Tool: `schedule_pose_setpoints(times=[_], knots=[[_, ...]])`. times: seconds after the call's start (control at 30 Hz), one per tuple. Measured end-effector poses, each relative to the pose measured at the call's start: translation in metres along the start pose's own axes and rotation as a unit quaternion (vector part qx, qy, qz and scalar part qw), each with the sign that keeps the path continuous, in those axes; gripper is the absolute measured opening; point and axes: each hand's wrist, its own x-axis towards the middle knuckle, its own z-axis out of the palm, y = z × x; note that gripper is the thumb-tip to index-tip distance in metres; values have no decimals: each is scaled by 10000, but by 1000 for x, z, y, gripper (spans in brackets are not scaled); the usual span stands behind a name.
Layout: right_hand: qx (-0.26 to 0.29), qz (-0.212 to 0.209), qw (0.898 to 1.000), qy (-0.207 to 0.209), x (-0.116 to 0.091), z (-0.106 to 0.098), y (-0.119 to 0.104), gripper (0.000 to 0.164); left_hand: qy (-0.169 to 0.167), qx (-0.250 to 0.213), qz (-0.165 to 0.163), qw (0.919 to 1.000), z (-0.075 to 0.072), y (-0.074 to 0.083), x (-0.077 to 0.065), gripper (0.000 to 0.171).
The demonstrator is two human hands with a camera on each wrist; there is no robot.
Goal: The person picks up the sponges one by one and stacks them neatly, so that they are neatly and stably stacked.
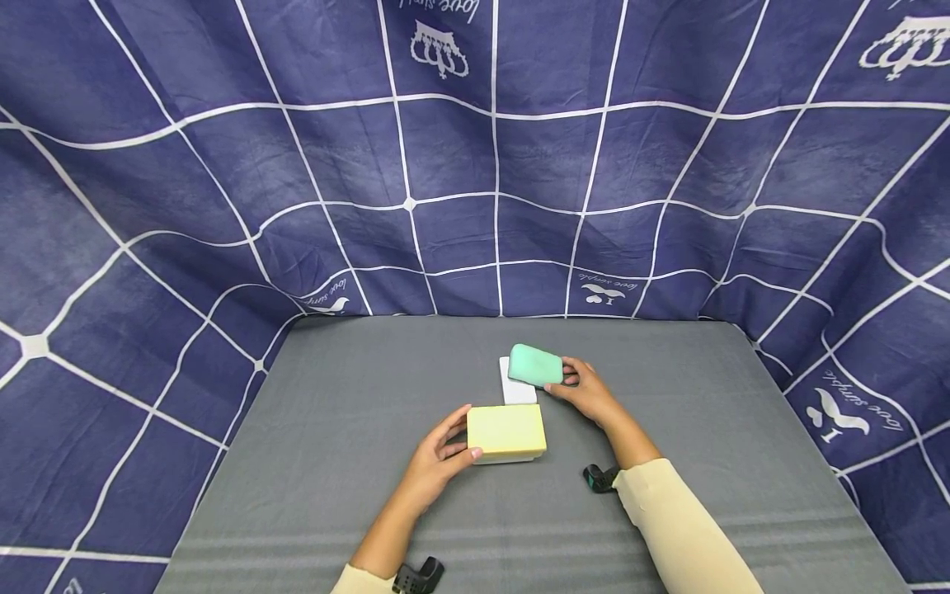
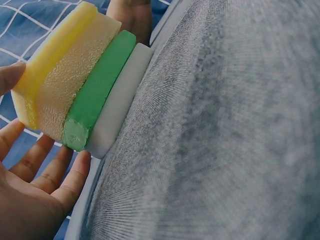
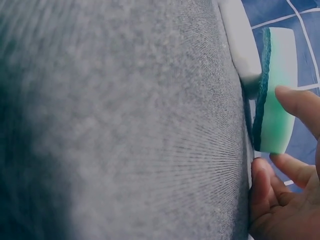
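Note:
My left hand [image 1: 434, 466] grips the left end of a small stack, its thumb on the yellow side and other fingertips along another side. On top of the stack lies a yellow sponge [image 1: 506, 429] with a beige, porous lower layer. Under it come a green block [image 2: 97, 95] and a white block [image 2: 120, 102], both seen in the left wrist view. My right hand [image 1: 594, 396] pinches the right end of a mint-green sponge [image 1: 536, 365], which has a dark green scouring layer [image 3: 262, 95] underneath. This sponge overlaps another white block [image 1: 517, 392] behind the stack.
A grey cloth [image 1: 356, 404] covers the table. Blue curtains [image 1: 453, 165] with white grid lines hang behind and at both sides. Black wrist straps [image 1: 419, 575] are on both arms, beside cream sleeves [image 1: 683, 520].

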Motion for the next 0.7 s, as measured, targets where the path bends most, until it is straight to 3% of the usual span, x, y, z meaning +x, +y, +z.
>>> schedule_pose_setpoints(times=[0.7], knots=[[612,242,9973,321,-14,-4,-3,65,-14,-129,19,9999,0,0,0,73]])
